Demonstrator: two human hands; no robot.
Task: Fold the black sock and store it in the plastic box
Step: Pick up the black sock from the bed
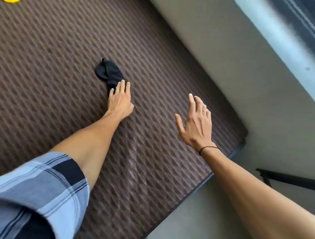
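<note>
A small black sock (107,72) lies flat on the brown quilted table surface (59,51), near the middle of the view. My left hand (120,100) rests palm down on the sock's near end, fingers together and pressing on the fabric. My right hand (196,122) hovers above the table to the right of the sock, fingers spread, holding nothing. The plastic box is not in view.
The table's right edge (226,158) runs diagonally, with a grey floor (238,76) beyond it. A yellow object (12,0) peeks in at the top left corner. A dark metal bar (286,179) lies at the lower right.
</note>
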